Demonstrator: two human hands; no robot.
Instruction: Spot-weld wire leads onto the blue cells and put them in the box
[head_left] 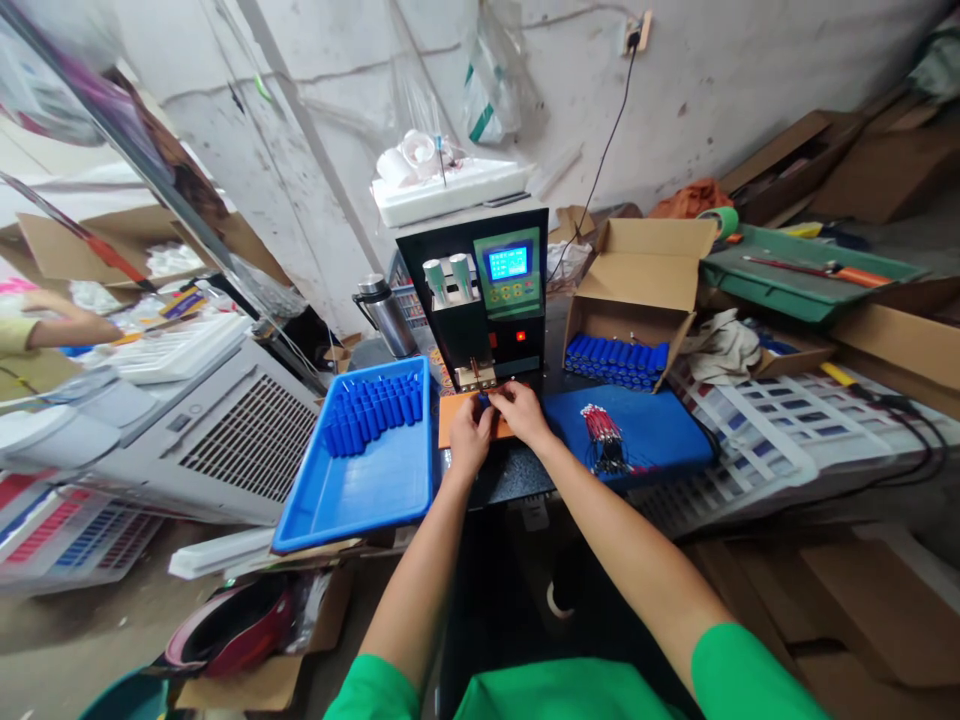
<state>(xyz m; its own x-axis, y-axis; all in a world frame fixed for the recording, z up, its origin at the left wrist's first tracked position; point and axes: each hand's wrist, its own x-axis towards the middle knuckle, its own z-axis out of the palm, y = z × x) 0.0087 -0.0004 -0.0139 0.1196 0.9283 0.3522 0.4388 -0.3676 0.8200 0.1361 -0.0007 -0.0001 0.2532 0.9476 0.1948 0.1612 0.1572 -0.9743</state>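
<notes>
A: State the position of the fingers.
B: The left hand (pixel 471 432) appears to pinch a small blue piece (pixel 484 401). The right hand (pixel 523 411) has its fingertips drawn in close beside it — what they grip, I cannot tell.
A: Where is the piece?
B: Over the orange board (pixel 450 414), near the metal tips (pixel 475 371) at the front of the black machine (pixel 469 343).
A: How is it best held?
B: In my judgement: square to the tips, wrists braced, fingertips clear of the metal. Hold still during contact.
A: Identify the containers.
B: On the left, a blue tray (pixel 360 500); blue cylinders (pixel 373 414) stand grouped in its far part. On the right, an open cardboard box (pixel 639 272) — more blue cylinders fill its bottom in rows. Before the box, a blue mat (pixel 664 425) bears bundled red-and-black wires (pixel 602 430).
</notes>
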